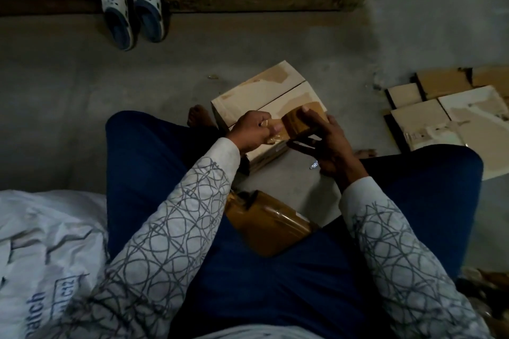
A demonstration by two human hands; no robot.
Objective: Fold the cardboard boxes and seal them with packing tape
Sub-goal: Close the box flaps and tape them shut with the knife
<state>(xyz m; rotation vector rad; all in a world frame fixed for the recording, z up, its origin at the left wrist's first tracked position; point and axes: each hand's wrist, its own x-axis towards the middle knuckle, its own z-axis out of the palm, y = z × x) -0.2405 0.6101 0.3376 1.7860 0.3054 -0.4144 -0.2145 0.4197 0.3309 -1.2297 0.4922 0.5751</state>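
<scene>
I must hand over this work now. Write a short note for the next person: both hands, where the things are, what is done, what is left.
Left hand: pinches the tape end, pulled out from the roll.
Right hand: grips the packing tape roll, held over the box's near edge.
Cardboard box: on the floor in front, top flaps closed, centre seam looks untaped.
Flat cardboard sheets: on the floor at the right, unfolded.
Done: this box is folded.
Left: tape its seam, then fold and seal the flat ones.

Box (pixel 264 102) on floor (pixel 82 96) centre; flattened cardboard (pixel 454 115) right of it; clogs (pixel 132 11) behind, left; sack (pixel 41 242) near left.
</scene>
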